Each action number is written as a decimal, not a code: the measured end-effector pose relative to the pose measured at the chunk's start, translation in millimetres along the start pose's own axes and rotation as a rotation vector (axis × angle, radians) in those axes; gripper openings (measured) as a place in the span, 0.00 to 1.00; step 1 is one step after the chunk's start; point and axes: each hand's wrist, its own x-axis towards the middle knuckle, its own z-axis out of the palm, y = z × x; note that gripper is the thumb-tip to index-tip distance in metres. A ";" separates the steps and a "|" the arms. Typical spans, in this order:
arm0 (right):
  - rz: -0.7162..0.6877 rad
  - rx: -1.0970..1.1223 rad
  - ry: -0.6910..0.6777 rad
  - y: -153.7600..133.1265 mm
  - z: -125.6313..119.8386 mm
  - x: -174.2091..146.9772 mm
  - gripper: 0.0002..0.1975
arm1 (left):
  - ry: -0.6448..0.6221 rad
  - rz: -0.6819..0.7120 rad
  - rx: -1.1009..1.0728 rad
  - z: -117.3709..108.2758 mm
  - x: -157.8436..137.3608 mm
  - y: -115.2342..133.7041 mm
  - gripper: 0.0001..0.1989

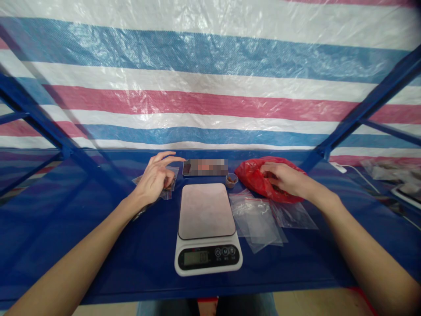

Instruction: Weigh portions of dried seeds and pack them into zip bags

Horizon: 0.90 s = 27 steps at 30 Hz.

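At the left, my left hand (156, 179) is held with its fingers apart over small zip bags (167, 193) that hold something brown. Its longest fingertip reaches the left end of a phone (187, 167) lying at the back, whose screen is blurred out. My right hand (289, 177) reaches into a red plastic bag (251, 173); its fingertips are hidden among brown contents, so I cannot tell what they hold. Between my arms sits a white kitchen scale (207, 213) with a bare plate, reading 0.0. A small clear cup (231, 180) with brown bits stands behind its right corner.
Several flat clear zip bags (258, 224) lie to the right of the scale, partly under the red bag. The blue table (138, 259) has blue metal posts (348, 118) on both sides. A striped plastic sheet (210, 66) hangs behind. A white cable (365, 177) runs at the right.
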 end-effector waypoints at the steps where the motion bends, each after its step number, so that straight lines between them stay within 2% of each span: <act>1: -0.011 -0.004 -0.002 -0.5 0.0 -0.1 0.08 | 0.005 0.028 -0.013 0.2 0.0 -0.6 0.41; 3: -0.034 -0.005 0.010 -1.2 -0.5 -0.2 0.07 | 0.015 0.073 -0.037 0.9 -0.6 -1.5 0.38; 9: -0.030 -0.006 0.026 -7.2 -5.4 -0.6 0.05 | -0.027 0.097 -0.063 2.7 -3.6 -1.9 0.30; 15: 0.040 -0.027 0.100 -13.6 -19.6 -5.2 0.04 | -0.083 0.067 -0.100 3.7 -4.8 -2.2 0.31; 18: 0.056 -0.050 0.182 -22.4 -33.1 -8.0 0.06 | -0.098 0.055 -0.064 4.3 -6.0 -1.3 0.32; 21: 0.039 -0.076 0.336 -42.4 -39.2 -7.6 0.07 | -0.120 0.044 -0.031 5.3 -7.7 0.6 0.32; 24: -0.009 -0.033 0.489 -70.4 -28.0 -1.8 0.07 | -0.129 0.023 0.009 6.0 -9.0 3.0 0.32; 27: -0.090 0.056 0.504 -95.3 -5.0 9.2 0.06 | -0.121 -0.016 0.103 5.3 -8.2 4.9 0.32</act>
